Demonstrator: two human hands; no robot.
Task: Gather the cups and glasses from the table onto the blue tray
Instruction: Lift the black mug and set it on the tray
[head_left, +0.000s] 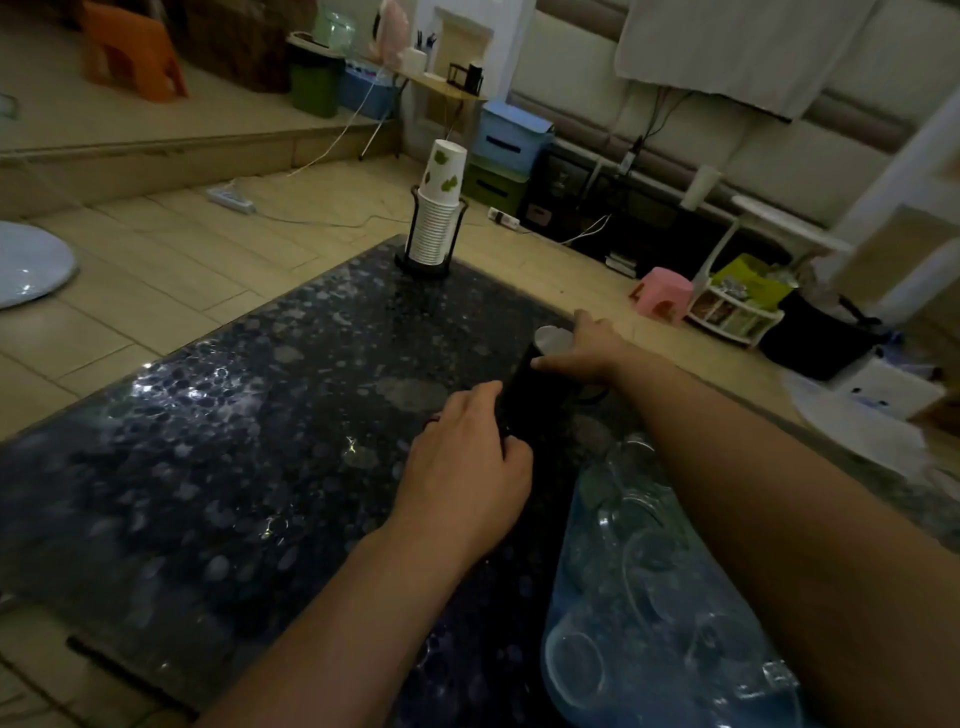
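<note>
A black mug (530, 395) with a white inside stands tilted on the dark pebble-patterned table (234, 441), just beyond the blue tray (587, 587). My right hand (582, 348) grips the mug at its rim. My left hand (467, 467) rests against the mug's lower side, fingers curled around it. The tray lies at the table's near right and holds several clear glasses (649, 551), partly hidden by my right forearm.
A stack of white paper cups (439, 208) sits in a black wire holder at the table's far edge. Beyond the table lie tiled floor, a pink stool (665, 291), power strips with cables and storage boxes.
</note>
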